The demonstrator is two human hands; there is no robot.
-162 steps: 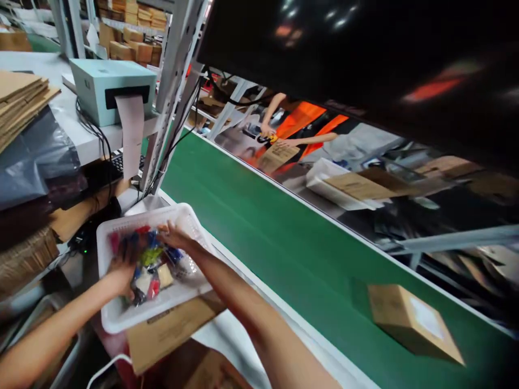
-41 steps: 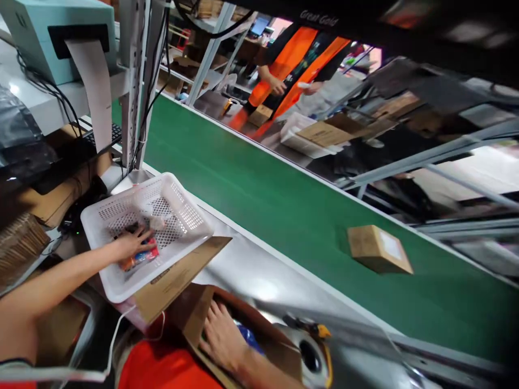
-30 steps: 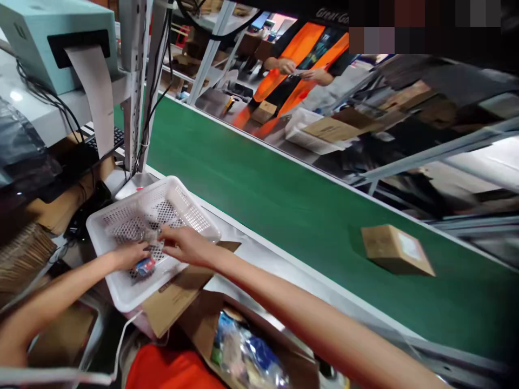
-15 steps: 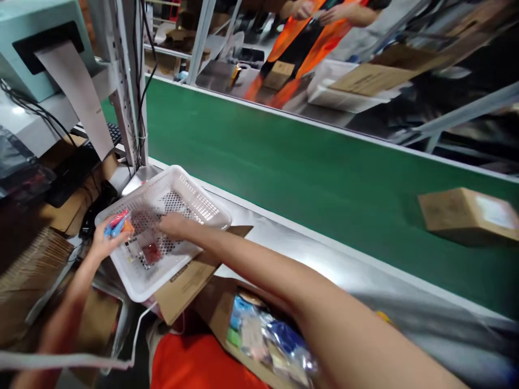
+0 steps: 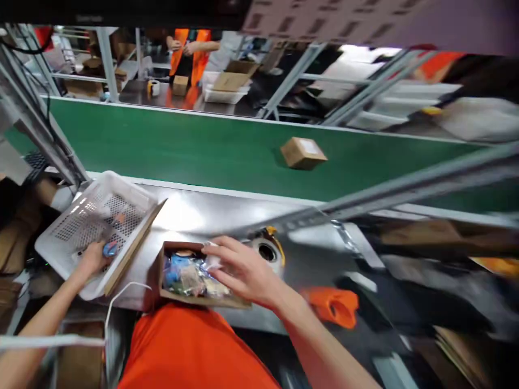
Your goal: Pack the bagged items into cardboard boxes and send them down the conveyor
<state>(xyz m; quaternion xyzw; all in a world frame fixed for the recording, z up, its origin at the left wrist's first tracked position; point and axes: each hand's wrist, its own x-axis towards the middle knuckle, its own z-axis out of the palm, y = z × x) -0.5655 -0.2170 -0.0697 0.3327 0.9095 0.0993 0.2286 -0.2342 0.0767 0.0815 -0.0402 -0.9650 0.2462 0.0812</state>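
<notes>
My left hand [image 5: 92,258] is inside the white perforated plastic basket [image 5: 60,219], its fingers closed around a small blue packet [image 5: 109,249]. A few small wrapped items, one of them an orange piece [image 5: 120,217], lie on the basket floor; blur hides their kind. Over the right end of an open cardboard box [image 5: 194,300], my right hand [image 5: 241,270] pinches a small whitish clear packet [image 5: 212,260] between thumb and fingers. Several plastic-wrapped items, blue and beige among them, fill the box.
Beyond the metal bench runs a green conveyor belt [image 5: 182,143] carrying a closed carton [image 5: 302,154]. A tape roll [image 5: 267,252] and an orange tool [image 5: 334,307] lie to the right. A metal post [image 5: 365,197] slants across. Someone in an orange vest stands beyond the belt.
My right hand has moved from the basket to above the cardboard box. My left hand has gone deeper into the basket. The view has swung right.
</notes>
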